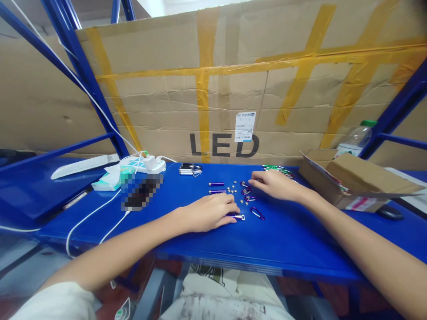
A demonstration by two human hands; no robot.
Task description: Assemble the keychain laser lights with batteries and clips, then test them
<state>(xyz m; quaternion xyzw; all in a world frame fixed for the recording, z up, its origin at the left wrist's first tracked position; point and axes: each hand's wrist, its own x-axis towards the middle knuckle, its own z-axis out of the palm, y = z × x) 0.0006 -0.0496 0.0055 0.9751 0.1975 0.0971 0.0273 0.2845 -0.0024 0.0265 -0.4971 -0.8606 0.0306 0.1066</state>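
My left hand (213,212) is closed over a purple mini flashlight (239,217) lying along the blue table, and its silver loop end sticks out past the fingers. My right hand (271,183) has its fingers bent and drawn together; whatever they may hold is hidden. Just left of those fingertips are a few purple carabiners (246,192). One more purple carabiner (257,214) lies apart, nearer the front. Between the hands are scattered several small silver discs (232,191), like button cells. Two purple tubes (216,184) lie side by side behind my left hand.
Black and silver mini flashlights (190,169) lie at the back, green ones (276,169) behind my right hand. An open cardboard box (356,178) stands right. To the left are a power strip (150,164), white cables and a blurred-out dark object (142,193). A large carton (160,111) walls the back.
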